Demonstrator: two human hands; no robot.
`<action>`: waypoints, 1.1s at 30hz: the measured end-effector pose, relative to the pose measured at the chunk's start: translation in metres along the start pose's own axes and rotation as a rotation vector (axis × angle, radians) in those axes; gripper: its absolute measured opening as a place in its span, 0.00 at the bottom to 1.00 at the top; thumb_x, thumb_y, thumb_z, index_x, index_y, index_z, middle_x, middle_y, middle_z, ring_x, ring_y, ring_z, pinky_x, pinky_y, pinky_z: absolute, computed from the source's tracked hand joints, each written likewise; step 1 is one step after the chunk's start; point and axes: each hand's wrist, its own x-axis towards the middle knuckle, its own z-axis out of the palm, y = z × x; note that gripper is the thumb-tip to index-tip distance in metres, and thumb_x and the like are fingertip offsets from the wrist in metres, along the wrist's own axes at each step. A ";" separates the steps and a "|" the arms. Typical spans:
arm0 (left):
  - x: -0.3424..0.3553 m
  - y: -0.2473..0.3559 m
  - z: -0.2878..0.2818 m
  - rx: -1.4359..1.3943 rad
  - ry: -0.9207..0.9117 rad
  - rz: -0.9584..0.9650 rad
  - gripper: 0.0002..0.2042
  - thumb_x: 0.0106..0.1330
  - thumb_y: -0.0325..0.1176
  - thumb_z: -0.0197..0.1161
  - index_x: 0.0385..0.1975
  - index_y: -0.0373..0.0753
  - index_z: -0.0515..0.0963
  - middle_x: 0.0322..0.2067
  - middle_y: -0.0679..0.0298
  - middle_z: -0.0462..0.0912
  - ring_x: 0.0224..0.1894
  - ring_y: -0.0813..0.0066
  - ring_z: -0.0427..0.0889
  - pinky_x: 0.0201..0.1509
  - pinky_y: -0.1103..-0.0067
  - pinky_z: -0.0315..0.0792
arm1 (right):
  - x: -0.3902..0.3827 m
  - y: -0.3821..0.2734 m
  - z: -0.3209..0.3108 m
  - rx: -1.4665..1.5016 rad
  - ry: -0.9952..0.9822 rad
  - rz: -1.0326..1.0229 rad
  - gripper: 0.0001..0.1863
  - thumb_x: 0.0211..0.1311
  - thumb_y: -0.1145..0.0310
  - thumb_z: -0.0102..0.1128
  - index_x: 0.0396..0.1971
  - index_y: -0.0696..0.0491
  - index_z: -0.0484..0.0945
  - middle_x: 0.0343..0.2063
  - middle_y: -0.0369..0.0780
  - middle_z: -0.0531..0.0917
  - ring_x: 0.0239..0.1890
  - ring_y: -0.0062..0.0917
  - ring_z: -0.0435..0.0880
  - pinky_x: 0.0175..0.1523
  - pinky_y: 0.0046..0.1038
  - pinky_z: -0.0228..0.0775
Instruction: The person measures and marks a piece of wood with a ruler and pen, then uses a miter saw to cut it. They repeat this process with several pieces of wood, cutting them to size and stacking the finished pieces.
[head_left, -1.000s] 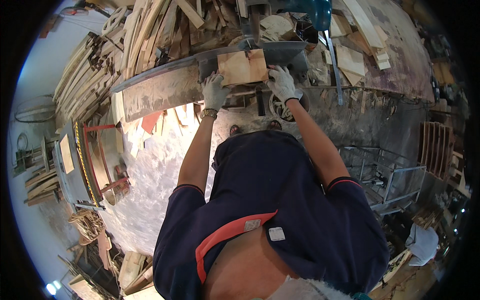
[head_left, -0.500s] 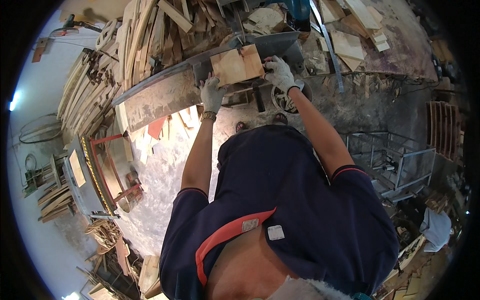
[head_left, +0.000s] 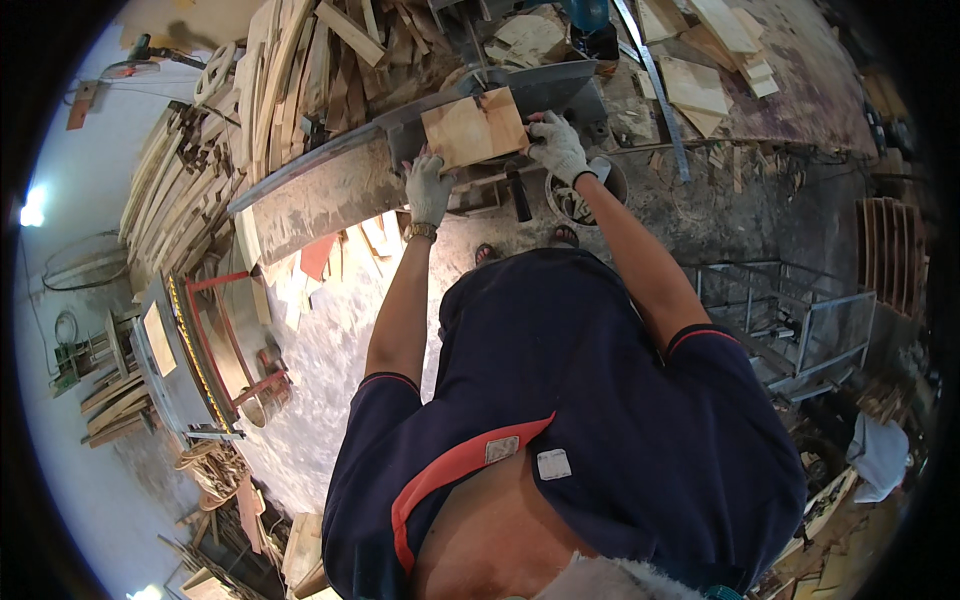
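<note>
A flat, pale-brown rectangular wooden board (head_left: 475, 128) is supported on a dark grey metal plate (head_left: 565, 93). Its lower left corner is met by the white-gloved left hand (head_left: 428, 190) (a watch (head_left: 421, 231) is worn at that wrist), its right side by the white-gloved right hand (head_left: 558, 148). Whether either grip is closed on the board cannot be told.

The board (head_left: 472, 130) lies on a plate (head_left: 570, 95), left of the ruler (head_left: 668, 128) (wood strips (head_left: 268, 95) farther left).
</note>
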 end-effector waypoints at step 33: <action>0.005 0.181 0.027 -0.159 -0.104 -0.051 0.36 0.52 0.49 0.80 0.54 0.30 0.75 0.54 0.47 0.73 0.54 0.47 0.78 0.56 0.63 0.76 | -0.075 0.077 -0.043 1.720 0.127 0.925 0.23 0.78 0.48 0.46 0.56 0.50 0.75 0.52 0.41 0.82 0.52 0.34 0.84 0.55 0.45 0.81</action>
